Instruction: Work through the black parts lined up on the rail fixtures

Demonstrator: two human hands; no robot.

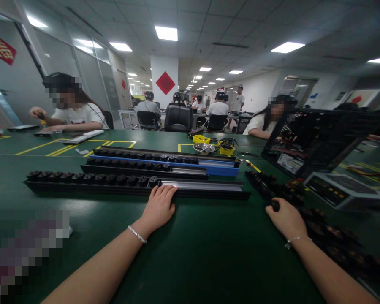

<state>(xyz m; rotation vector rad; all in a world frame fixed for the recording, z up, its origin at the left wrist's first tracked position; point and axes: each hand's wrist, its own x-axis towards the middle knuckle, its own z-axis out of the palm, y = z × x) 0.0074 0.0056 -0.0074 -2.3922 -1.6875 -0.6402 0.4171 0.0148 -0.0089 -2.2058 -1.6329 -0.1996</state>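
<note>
A long black rail [205,188] lies across the green table in front of me, with a row of small black round parts [106,178] in its channel. To the right of that row the silvery channel is bare. My left hand [158,206] is closed over the rail's near wall, fingers over the top and thumb on the near side, next to the last part. Between the thumb and fingers of my right hand [286,217] is a small black round part [275,205], its detail too dark to make out. Several similar black parts [319,223] lie in rows beside that hand.
Behind the front rail lie another black rail [190,172] and a blue rail [223,169]. A metal bowl [204,147] and yellow bins [201,139] stand farther back. An open computer case [319,139] and a power supply [348,190] occupy the right. Co-workers sit across the table.
</note>
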